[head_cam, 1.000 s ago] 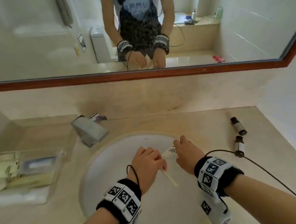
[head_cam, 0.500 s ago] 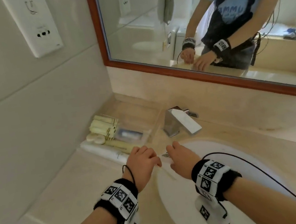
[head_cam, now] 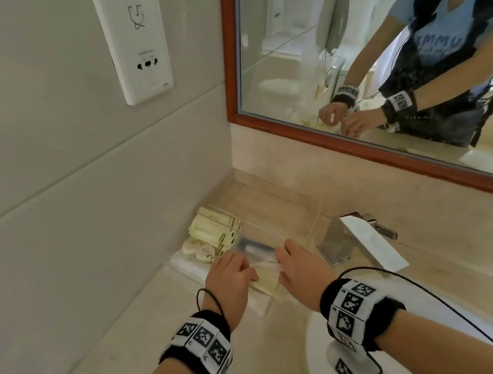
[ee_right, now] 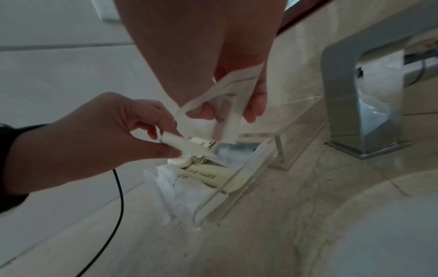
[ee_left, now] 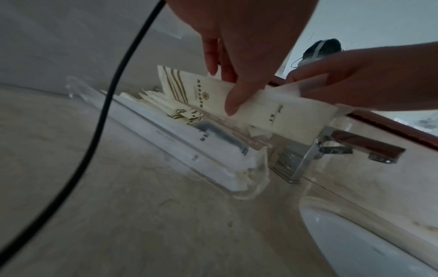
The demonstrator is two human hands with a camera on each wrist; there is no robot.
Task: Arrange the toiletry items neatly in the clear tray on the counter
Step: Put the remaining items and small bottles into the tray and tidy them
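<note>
A clear tray (head_cam: 264, 307) sits on the counter by the left wall, holding cream sachets (head_cam: 213, 233), round soaps (head_cam: 198, 250) and white packets (ee_left: 213, 163). Just above it, my left hand (head_cam: 235, 268) pinches a long cream packet with gold stripes (ee_left: 201, 95) between thumb and fingers. My right hand (head_cam: 291, 260) pinches a white translucent wrapper (ee_right: 220, 112) at the packet's other end. Whether that is one item or two, I cannot tell. In the right wrist view the left hand (ee_right: 166, 138) holds the cream end (ee_right: 187, 146) over the tray (ee_right: 237, 180).
A chrome faucet (head_cam: 355, 241) stands right of the tray, with the white sink basin (head_cam: 322, 358) below my right wrist. A wood-framed mirror (head_cam: 361, 150) runs behind. A white wall socket (head_cam: 137, 40) is on the tiled left wall. Bare counter (head_cam: 140, 340) lies before the tray.
Both hands moved left from over the sink to above the clear tray, carrying the packet along. The head view swung left; the small bottles at the right are out of view.
</note>
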